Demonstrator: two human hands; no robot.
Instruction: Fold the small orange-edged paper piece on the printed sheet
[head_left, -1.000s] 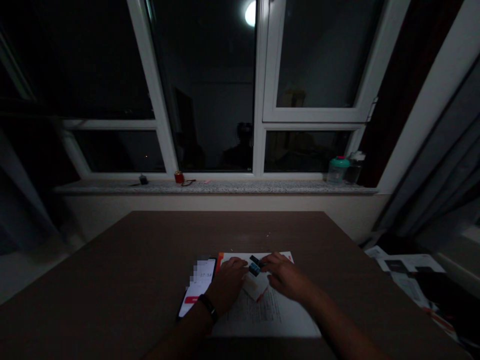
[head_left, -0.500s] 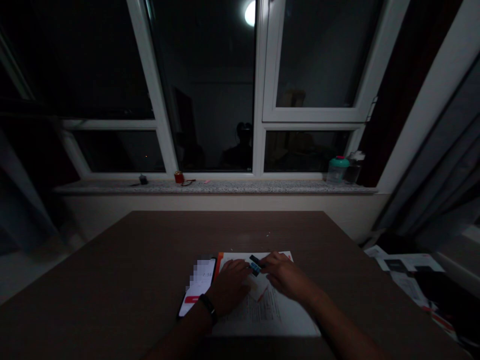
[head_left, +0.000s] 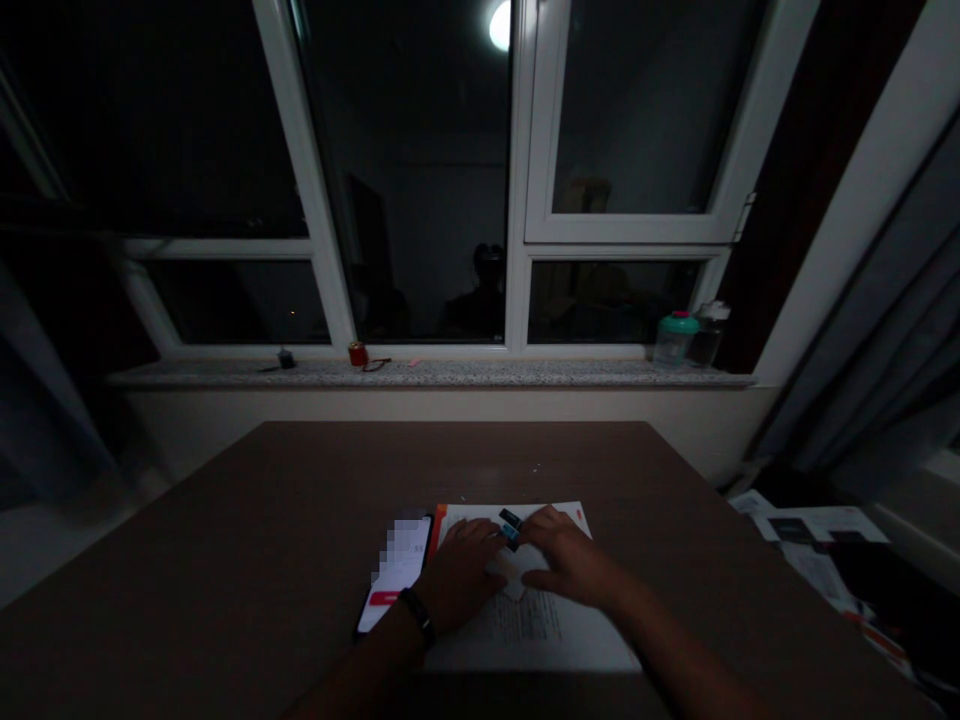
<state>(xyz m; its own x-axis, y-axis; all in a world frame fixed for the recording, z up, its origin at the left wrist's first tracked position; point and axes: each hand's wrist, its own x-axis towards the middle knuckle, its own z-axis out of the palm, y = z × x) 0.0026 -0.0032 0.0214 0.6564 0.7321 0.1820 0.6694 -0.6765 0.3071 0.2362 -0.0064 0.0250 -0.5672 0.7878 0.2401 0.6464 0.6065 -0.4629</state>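
My left hand lies over printed papers, its fingers stretched forward and its thumb apart. The fingertips reach a small blue-and-black object, whose kind I cannot make out. From the other side my right hand comes up to the same object, fingers bent. Its thumb stands apart from the fingers, at the right edge of a small pale slip. This slip rests on the papers between both hands. Whether either hand grips the blue-and-black object is unclear. A black wristband is on my left wrist.
A lit phone lies left of the papers on the brown table. White specks dot the table beyond the papers. On the windowsill are a red can-like item and a green-lidded bottle. More papers lie at right.
My right thumb has moved left and down, away from its fingers, and now covers the slip's red-marked edge. The left hand and the blue-and-black object have barely moved.
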